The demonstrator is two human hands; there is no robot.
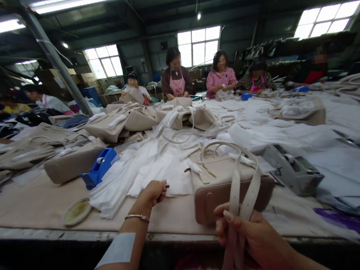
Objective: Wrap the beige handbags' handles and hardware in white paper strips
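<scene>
A beige handbag (229,196) with a zipped top stands near the table's front edge. My right hand (254,230) is closed around its pale strap (236,185), whose punched ends hang below my fingers. Left of the bag, my left hand (155,192) has its fingers curled together beside a fanned stack of thin white sheets (121,187). Whether a sheet is pinched there I cannot make out. White wrapping (194,164) covers a small part on top of the bag.
A blue tape dispenser (101,166) and a shallow round dish (76,211) lie to the left. At right are a grey tape dispenser (292,170) and purple plastic (349,222). More beige bags (110,123) are heaped behind. Several co-workers sit or stand across the table.
</scene>
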